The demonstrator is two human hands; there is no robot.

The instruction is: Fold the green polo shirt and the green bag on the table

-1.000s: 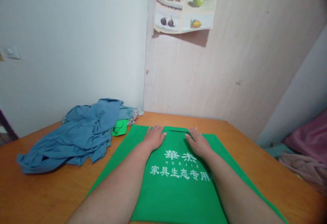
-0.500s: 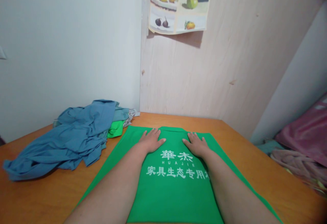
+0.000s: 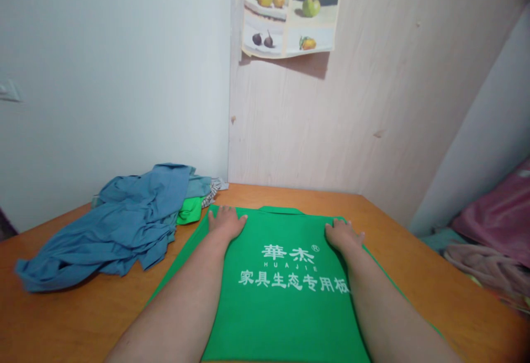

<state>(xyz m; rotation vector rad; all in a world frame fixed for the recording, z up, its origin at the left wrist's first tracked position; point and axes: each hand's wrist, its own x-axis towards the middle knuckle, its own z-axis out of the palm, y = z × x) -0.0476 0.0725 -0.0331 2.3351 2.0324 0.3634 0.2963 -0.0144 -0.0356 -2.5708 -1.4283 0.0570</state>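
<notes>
A green shirt (image 3: 285, 319) with white printed lettering lies spread flat before me, its collar (image 3: 281, 210) at the far edge. My left hand (image 3: 227, 224) rests palm down near the shirt's far left corner, fingers stretched out. Close to the far right corner, my right hand (image 3: 343, 234) lies on the cloth with its fingers spread. Neither hand grips anything. My forearms cover parts of the shirt's two sides.
The shirt lies on an orange-brown wooden table (image 3: 256, 193). To the left is a crumpled blue garment (image 3: 124, 219), with a bright green cloth (image 3: 190, 210) and a striped cloth (image 3: 213, 189) beside it. Pink fabric (image 3: 497, 214) is at the right. A fruit picture sheet (image 3: 290, 15) hangs on the wall.
Both hands have slid apart over the shirt, the left toward the far left corner and the right toward the far right corner. More of the printed lettering shows.
</notes>
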